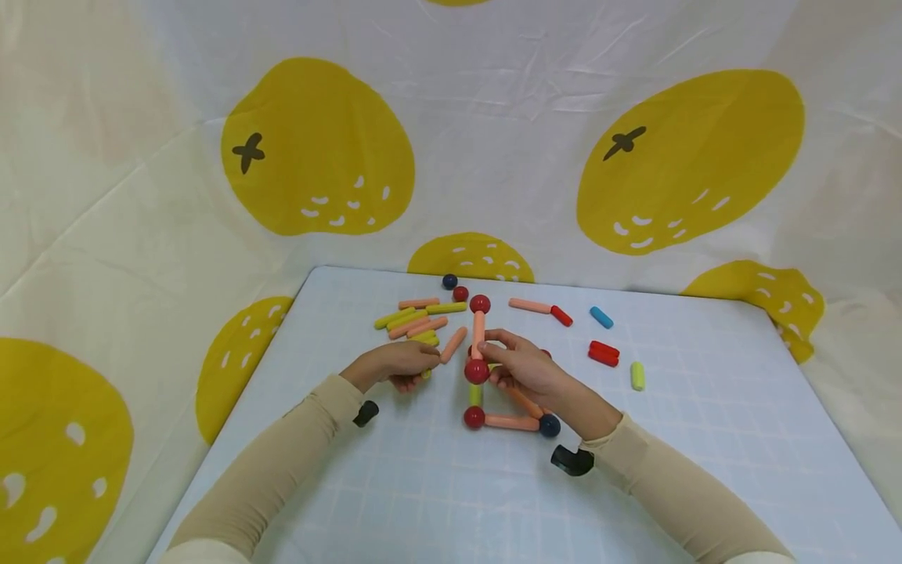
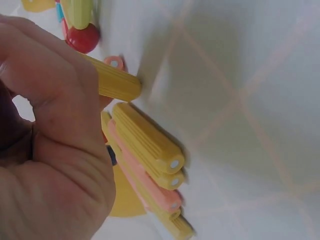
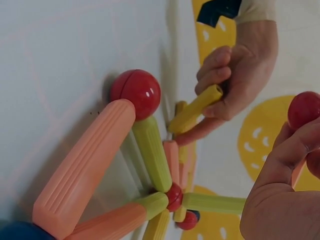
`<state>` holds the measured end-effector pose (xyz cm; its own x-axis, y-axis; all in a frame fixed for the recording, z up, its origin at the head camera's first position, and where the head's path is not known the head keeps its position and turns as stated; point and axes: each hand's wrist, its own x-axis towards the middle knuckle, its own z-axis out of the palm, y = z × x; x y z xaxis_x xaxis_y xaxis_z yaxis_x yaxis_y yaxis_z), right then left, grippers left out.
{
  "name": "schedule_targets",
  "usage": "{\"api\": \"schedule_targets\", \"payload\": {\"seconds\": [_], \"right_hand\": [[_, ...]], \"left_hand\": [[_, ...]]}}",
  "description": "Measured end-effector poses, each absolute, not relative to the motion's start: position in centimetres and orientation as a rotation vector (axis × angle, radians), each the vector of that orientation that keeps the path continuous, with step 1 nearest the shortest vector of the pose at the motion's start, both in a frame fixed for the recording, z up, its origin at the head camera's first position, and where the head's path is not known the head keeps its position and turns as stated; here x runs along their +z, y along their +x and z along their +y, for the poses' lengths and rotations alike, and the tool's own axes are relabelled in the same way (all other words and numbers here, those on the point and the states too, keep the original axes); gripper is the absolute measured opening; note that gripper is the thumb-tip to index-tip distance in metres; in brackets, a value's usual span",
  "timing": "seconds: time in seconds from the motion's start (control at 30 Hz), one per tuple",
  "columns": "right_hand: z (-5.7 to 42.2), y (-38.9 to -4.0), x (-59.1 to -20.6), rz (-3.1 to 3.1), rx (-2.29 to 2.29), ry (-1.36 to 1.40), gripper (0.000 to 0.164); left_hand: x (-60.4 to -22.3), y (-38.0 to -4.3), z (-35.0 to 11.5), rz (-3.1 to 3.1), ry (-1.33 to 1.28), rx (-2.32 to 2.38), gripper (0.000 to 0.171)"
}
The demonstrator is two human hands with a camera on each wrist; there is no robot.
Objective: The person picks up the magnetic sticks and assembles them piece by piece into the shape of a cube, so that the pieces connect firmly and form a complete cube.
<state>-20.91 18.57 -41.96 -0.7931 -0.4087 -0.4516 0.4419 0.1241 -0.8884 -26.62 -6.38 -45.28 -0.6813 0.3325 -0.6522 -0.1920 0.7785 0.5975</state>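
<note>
My left hand [image 1: 402,363] holds a yellow ribbed rod [image 3: 196,109] between thumb and fingers, low beside the loose rods. With my right hand [image 1: 528,366] I pinch a pink rod [image 1: 478,335] that has a red ball [image 1: 480,304] at its top end and another red ball [image 1: 477,371] at its lower end. Below and around that hand stands a frame of joined rods and balls. Its near side shows a red corner ball [image 3: 135,94], a pink rod [image 1: 510,423], a dark blue ball [image 1: 550,425] and a light green rod [image 3: 152,154]. The right hand hides part of the frame.
Several yellow and pink rods [image 1: 427,327] lie in a pile past my left hand. Behind them sit a dark blue ball [image 1: 449,281] and a red ball [image 1: 460,294]. To the right lie short red rods [image 1: 604,353], a blue rod [image 1: 602,316] and a green rod [image 1: 637,376].
</note>
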Motion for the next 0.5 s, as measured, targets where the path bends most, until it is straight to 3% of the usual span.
{"api": "schedule_targets", "payload": {"seconds": [0.5], "right_hand": [[18.54,-20.99,-41.79,1.821,-1.715,0.043,0.053]], "left_hand": [[-45.27,-26.06,-7.12,2.124,0.178,0.975,0.07]]}}
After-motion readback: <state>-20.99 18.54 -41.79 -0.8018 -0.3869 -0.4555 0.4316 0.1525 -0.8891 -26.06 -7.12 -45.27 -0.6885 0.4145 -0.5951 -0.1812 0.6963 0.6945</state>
